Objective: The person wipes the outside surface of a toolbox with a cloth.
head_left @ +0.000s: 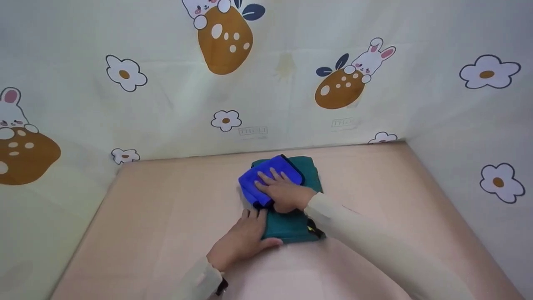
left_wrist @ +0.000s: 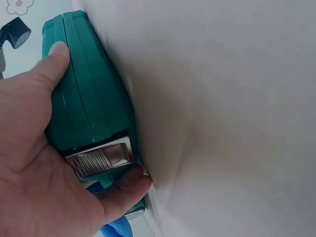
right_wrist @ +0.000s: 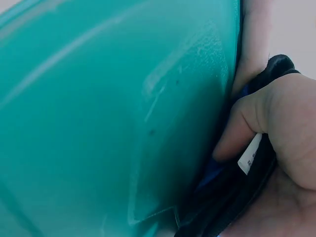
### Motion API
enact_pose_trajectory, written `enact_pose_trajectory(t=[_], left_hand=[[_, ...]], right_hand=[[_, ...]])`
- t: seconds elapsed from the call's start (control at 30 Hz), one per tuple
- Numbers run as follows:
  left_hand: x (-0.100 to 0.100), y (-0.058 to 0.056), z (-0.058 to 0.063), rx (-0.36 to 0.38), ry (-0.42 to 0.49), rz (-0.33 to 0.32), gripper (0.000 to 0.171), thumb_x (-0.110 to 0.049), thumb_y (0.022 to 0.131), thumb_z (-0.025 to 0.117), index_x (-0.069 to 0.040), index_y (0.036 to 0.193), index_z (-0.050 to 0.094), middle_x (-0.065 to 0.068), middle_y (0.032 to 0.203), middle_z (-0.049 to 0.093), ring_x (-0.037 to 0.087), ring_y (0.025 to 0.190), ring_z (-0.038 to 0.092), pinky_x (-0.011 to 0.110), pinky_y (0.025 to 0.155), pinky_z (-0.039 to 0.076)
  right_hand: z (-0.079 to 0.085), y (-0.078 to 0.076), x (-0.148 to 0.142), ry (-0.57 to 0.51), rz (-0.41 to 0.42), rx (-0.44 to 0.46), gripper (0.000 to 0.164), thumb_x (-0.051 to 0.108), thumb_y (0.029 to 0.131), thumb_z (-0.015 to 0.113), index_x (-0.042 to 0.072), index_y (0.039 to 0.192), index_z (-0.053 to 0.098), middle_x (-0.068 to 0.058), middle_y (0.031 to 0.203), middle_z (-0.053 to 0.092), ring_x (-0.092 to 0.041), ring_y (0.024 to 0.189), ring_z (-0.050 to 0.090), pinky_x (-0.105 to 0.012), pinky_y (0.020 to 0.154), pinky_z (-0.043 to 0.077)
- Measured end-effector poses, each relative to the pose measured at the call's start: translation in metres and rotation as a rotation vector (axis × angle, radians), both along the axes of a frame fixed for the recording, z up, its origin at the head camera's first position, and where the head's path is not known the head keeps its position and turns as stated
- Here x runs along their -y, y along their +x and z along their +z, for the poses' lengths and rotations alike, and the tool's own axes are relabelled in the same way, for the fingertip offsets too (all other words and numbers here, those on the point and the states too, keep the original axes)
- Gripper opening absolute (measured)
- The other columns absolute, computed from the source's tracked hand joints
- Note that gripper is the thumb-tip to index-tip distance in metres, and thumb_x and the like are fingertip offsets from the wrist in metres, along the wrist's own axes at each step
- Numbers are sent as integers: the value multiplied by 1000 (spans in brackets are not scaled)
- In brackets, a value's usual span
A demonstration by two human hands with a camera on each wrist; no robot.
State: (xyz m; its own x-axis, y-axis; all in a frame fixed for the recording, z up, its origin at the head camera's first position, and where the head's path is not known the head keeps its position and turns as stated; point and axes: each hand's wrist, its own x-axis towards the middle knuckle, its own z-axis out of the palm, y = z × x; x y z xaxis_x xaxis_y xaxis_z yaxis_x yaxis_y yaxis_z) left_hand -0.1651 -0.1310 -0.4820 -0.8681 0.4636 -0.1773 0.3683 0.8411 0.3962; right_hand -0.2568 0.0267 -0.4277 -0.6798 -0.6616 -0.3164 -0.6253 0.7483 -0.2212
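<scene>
A green hard case (head_left: 291,229) lies flat on the table, with a metal latch (left_wrist: 101,159) on its side. My left hand (head_left: 245,235) grips its near left corner, thumb along the near side and fingers bent round by the latch. On top of the case, toward its far left, lies a folded blue cloth (head_left: 248,183) with black edging. My right hand (head_left: 287,193) presses on that cloth, fingers spread and nearly straight. The right wrist view shows the thumb lying on the cloth beside a small white label (right_wrist: 250,154).
A pale pinkish cover spreads over the table (head_left: 179,208). Behind it and along both sides hangs a light wall sheet (head_left: 166,104) printed with rabbits and flowers. A small black and yellow piece (head_left: 315,229) shows at the case's right edge, beside the right sleeve.
</scene>
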Motion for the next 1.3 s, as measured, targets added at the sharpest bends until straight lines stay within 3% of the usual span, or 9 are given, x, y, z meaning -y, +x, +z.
enact_pose_trajectory(t=[0.13,0.2,0.3,0.43,0.67,0.87,1.0,1.13,1.3], left_hand=[[-6,9,2,-96,-75,-21,89,-62,100,50,2,158,27,28,156,32,46,140,34,55,109,36],[-7,12,6,-183,-119,-68,82,-55,101,54,3,156,33,26,152,38,44,138,39,53,108,38],[-4,12,13,-240,-121,-122,74,-44,100,63,2,153,41,23,149,46,39,135,46,48,106,41],[6,9,19,-228,-21,-146,66,-36,96,72,-4,149,51,16,147,52,32,127,56,45,98,49],[19,10,9,-336,126,-203,52,-32,93,75,-6,137,65,10,139,60,26,119,63,39,92,53],[29,1,0,-313,287,-137,56,-39,87,80,-6,130,69,5,131,66,19,119,62,38,98,50],[35,0,-6,-359,341,-86,65,-48,81,84,-5,126,66,4,125,66,16,110,64,36,96,51],[35,2,-4,-373,301,-34,74,-53,77,85,-4,127,63,6,123,64,17,105,64,36,94,52],[33,-4,10,-240,192,15,83,-58,75,83,1,130,63,13,127,65,27,111,65,44,94,52]], right_hand=[[-1,0,1,6,-6,1,76,0,97,55,17,163,22,-5,169,5,-36,151,-5,-53,117,3],[-1,-1,2,7,-8,-2,75,1,97,55,17,163,23,-5,169,5,-36,151,-5,-52,117,3],[-2,0,2,16,-12,-7,76,2,97,57,17,163,23,-4,169,5,-36,151,-5,-52,118,2],[-4,2,5,25,-8,-19,76,4,97,59,18,163,24,-3,169,5,-36,151,-5,-53,117,3],[-6,6,5,37,16,-50,76,5,97,60,17,163,24,-4,169,5,-37,151,-5,-54,117,3],[-5,6,2,61,28,-89,80,8,96,65,18,163,23,-2,169,5,-37,151,-5,-53,117,4],[-7,6,4,67,38,-96,80,10,96,67,18,163,24,-3,169,6,-37,151,-4,-53,117,4],[-7,7,5,81,38,-105,80,12,96,68,19,163,24,-2,169,6,-36,151,-4,-53,117,5],[-6,6,5,99,38,-113,80,10,95,68,18,163,26,-3,169,7,-37,151,-3,-54,117,6]])
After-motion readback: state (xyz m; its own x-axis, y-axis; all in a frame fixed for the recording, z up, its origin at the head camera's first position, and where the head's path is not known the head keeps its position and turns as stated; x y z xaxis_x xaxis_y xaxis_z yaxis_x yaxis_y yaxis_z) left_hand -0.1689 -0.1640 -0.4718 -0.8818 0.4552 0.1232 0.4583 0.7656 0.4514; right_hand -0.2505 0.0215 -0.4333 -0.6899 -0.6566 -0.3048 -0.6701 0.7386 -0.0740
